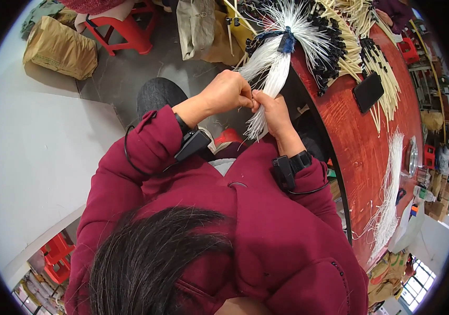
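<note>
A thick bundle of white cords [272,79] hangs over the table's near edge, bound higher up by a dark blue cloth tie [287,42]. My right hand [275,113] is closed around strands near its loose lower end, thumb on top. Just left of it, my left hand [223,93] pinches with its fingertips against the right thumb. Whatever sits between those left fingers is too small to make out. Beyond the tie the cords fan out over pale thin sticks with black ends [334,37].
The red table [340,126] curves along my right side. On it lie a black phone [368,92], a second bunch of white cords [389,194] and a round clear dish [412,157]. A red stool [130,34] and brown paper bag [61,47] stand far left; a white surface [35,157] is at left.
</note>
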### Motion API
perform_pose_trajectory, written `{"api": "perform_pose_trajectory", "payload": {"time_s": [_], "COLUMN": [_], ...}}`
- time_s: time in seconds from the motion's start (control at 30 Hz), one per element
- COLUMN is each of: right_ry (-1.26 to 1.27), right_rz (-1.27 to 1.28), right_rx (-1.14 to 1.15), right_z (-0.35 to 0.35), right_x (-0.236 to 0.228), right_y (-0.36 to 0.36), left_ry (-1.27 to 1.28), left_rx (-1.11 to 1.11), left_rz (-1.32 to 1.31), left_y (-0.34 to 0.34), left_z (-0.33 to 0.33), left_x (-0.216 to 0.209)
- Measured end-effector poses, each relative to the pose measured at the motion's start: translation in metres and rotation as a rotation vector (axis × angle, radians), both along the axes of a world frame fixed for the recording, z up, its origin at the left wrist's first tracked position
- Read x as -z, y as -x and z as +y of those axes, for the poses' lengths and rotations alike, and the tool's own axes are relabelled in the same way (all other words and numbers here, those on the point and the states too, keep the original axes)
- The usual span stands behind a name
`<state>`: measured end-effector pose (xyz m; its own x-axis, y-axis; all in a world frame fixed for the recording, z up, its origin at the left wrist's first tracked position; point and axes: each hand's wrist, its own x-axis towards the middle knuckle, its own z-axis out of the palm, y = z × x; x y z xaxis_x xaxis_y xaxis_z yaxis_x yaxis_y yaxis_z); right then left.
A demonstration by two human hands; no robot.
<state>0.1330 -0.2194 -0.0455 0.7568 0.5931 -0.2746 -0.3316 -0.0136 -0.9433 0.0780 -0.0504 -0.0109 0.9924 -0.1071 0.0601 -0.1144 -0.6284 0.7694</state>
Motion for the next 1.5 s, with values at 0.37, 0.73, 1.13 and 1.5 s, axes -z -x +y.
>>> {"api": "perform_pose_trajectory", "payload": {"time_s": [0.37, 0.73, 1.13, 1.5], "right_ry": [0.002, 0.065, 0.026, 0.018], "right_rz": [0.017, -0.048, -0.010, 0.026], "right_rx": [-0.047, -0.004, -0.047, -0.027], "right_z": [0.000, -0.001, -0.001, -0.004], "right_x": [0.000, 0.000, -0.006, -0.007], "right_y": [-0.001, 0.001, 0.000, 0.000], "left_ry": [0.358, 0.626, 0.719, 0.819], "left_rx": [-0.048, -0.205, -0.251, -0.087], "left_rz": [0.232, 0.327, 0.538, 0.413], "left_y": [0.005, 0.021, 0.041, 0.041], "left_z": [0.002, 0.001, 0.027, 0.005], "left_x": [0.017, 0.017, -0.001, 0.002]}}
